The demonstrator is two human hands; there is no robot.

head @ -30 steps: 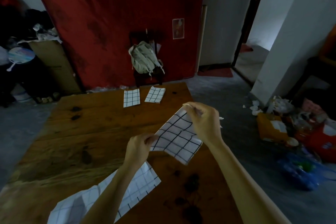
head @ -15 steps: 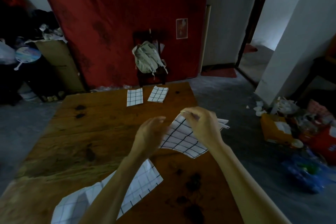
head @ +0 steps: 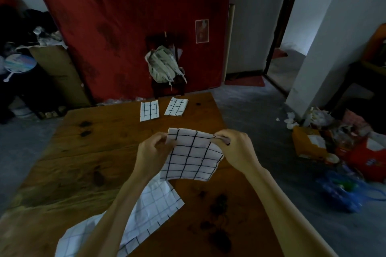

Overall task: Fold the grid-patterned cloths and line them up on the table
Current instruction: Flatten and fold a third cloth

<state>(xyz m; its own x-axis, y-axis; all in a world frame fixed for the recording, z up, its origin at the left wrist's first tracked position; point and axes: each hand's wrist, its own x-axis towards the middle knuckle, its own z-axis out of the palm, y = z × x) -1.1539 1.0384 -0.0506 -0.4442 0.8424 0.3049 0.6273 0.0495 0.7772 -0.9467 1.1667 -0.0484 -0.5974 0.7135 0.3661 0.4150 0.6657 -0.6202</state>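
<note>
Nearest us, one unfolded cloth (head: 150,213) lies on the table (head: 87,152) under our left forearm. Above it, our left hand (head: 151,152) and right hand (head: 236,148) each pinch a top corner of the held cloth (head: 192,158), which hangs between them. Farther off, two folded cloths (head: 149,110) (head: 176,107) lie side by side: four cloths altogether.

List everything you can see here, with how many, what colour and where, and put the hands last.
folded cloths: two, white with black grid, far table edge
held cloth: one, white grid, above table
unfolded cloth: one, white grid, near table edge
table: one, brown wood, centre
bag: one, pale, on dark chair
curtain: one, red, back wall
left hand: pinches held cloth's left top corner
right hand: pinches its right top corner
</note>
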